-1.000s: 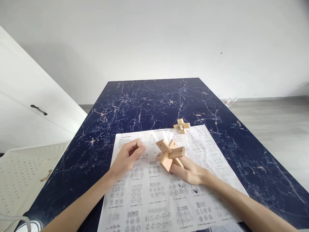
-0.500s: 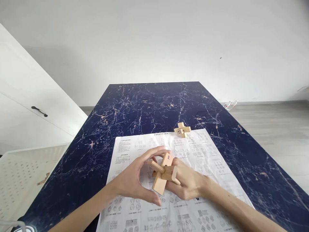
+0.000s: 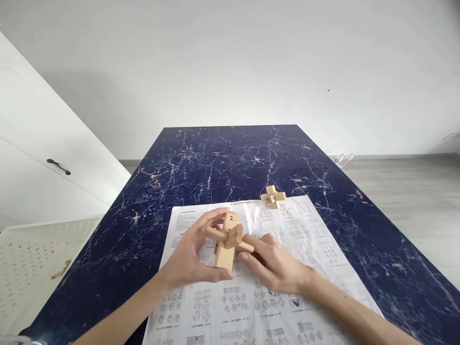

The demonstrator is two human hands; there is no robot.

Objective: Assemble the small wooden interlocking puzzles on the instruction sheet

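A wooden interlocking puzzle [image 3: 225,256] is held just above the printed sheet [image 3: 201,330]. Its crossed bars stick out several ways, and the upright flat bar bears a "2". My left hand [image 3: 187,258] grips that bar by its two ends, thumb at the bottom and fingers at the top. From the other side, my right hand [image 3: 278,266] pinches the end of a thin bar between thumb and index finger. A second wooden puzzle [image 3: 273,197], cross-shaped and marked, rests at the sheet's far edge, away from both hands.
The dark blue marbled table [image 3: 223,158] runs back towards a white wall. On the left stand a white cabinet [image 3: 43,124] and a perforated white basket [image 3: 28,273] with a small wooden piece [image 3: 62,270] inside. A clear plastic item [image 3: 343,159] shows beyond the right edge.
The puzzle has moved left and slightly up, further into my left hand, whose thumb and fingers have closed on it. My right hand has shifted its grip to the thin bar's end.
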